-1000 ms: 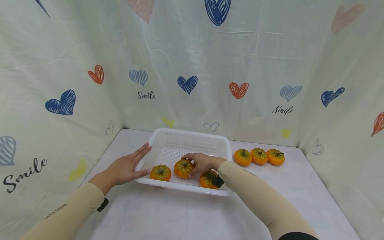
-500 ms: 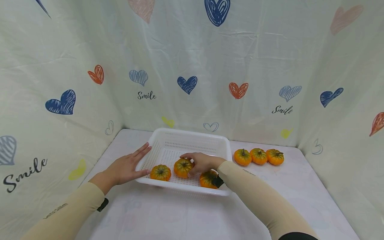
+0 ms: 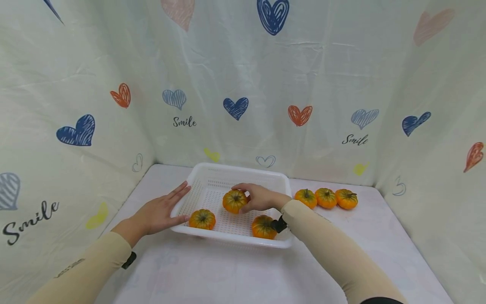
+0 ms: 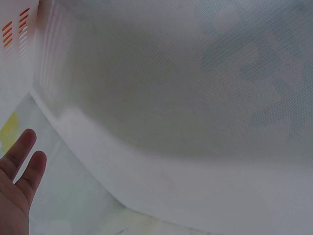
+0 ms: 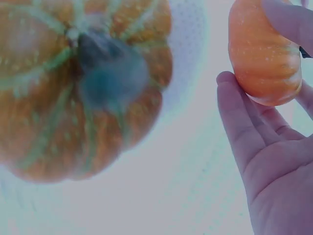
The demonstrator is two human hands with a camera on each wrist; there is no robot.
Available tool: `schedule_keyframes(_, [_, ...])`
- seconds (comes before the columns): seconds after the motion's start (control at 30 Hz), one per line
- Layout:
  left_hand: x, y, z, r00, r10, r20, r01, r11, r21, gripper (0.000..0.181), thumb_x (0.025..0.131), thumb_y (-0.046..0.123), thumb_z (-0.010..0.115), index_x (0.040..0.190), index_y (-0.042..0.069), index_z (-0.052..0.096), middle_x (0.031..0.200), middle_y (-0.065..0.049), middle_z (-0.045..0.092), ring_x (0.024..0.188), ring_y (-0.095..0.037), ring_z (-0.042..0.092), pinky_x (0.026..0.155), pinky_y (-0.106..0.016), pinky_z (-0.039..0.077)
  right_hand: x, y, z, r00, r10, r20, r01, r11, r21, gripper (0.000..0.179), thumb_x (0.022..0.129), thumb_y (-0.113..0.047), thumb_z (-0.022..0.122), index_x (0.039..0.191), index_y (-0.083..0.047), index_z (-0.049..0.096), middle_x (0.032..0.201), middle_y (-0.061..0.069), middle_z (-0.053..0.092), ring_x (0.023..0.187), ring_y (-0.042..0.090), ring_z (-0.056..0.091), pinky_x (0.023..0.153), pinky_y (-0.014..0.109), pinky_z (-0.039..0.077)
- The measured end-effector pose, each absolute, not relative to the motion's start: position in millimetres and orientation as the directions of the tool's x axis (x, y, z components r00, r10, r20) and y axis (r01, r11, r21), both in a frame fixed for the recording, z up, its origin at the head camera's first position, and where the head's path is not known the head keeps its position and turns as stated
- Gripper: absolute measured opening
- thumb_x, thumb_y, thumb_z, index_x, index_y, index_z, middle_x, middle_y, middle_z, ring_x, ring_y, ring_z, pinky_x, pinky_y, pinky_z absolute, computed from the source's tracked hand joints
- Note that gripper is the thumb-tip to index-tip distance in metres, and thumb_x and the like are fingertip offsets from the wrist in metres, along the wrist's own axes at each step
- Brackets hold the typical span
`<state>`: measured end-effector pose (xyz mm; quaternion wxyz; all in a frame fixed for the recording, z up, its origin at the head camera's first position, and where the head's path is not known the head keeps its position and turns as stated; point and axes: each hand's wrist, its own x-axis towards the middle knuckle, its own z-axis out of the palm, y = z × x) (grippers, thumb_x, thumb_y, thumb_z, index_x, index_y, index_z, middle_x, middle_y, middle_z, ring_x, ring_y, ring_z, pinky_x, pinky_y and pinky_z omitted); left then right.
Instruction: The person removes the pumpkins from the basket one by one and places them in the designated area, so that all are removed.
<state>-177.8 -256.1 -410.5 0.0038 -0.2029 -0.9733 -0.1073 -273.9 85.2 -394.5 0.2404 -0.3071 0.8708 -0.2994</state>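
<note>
My right hand [image 3: 262, 197] grips a small orange and green pumpkin [image 3: 234, 201] over the middle of a white perforated plastic basket [image 3: 231, 240]. In the right wrist view the fingers and thumb curl round that pumpkin [image 5: 264, 54]. My left hand [image 3: 161, 211] rests against the basket's left rim with straight, spread fingers. Inside the basket, one pumpkin [image 3: 202, 219] sits at the front left, near the left thumb. Another pumpkin [image 3: 263, 227] lies at the front right, under the right wrist, and looms large in the right wrist view.
Three more pumpkins, among them a middle one [image 3: 325, 198], stand in a row on the white table [image 3: 212, 274] right of the basket. A curtain [image 3: 265, 67] printed with hearts encloses the table at the back and sides.
The right hand has moved the pumpkin it holds up and away from me, towards the basket's middle. The left hand stays at the rim.
</note>
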Motion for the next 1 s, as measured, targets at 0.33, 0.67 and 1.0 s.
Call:
schedule_keyframes(0.33, [-177.1,-256.6,-412.2,-0.919,0.392,0.054,0.394,0.896,0.206,0.088,0.092,0.063,0.054,0.16,0.016,0.022,0.166,-0.005,0.014,0.13,-0.04,0.05,0.099,-0.06,0.044,-276.1,99.3,-386.5,-0.698,-0.69,-0.194,-0.375,0.583,-0.721,0.077,0.085,-0.021,0.081,0.151,-0.025,0.042,0.145,0.005,0.047,0.118,0.024,0.054,0.1,0.037,0.048])
schedule_keyframes(0.67, [-177.7,-258.1,-416.2,-0.916,0.396,0.062,0.4,0.892,0.212,0.088,0.093,0.062,0.054,0.16,0.017,0.021,0.167,-0.004,0.012,0.13,-0.041,0.049,0.1,-0.061,0.042,-274.5,111.8,-377.6,-0.71,-0.686,-0.158,-0.384,0.566,-0.73,0.08,0.087,-0.019,0.079,0.155,-0.02,0.037,0.148,0.004,0.046,0.119,0.024,0.055,0.096,0.035,0.05])
schedule_keyframes(1.0, [-180.3,-257.5,-417.0,-0.918,0.392,0.053,0.394,0.894,0.215,0.089,0.092,0.062,0.055,0.16,0.017,0.02,0.167,-0.003,0.011,0.131,-0.041,0.049,0.102,-0.062,0.041,-274.8,127.3,-359.3,-0.746,-0.653,-0.131,-0.345,0.547,-0.763,0.08,0.086,-0.018,0.08,0.154,-0.016,0.037,0.14,0.008,0.051,0.117,0.031,0.056,0.089,0.035,0.055])
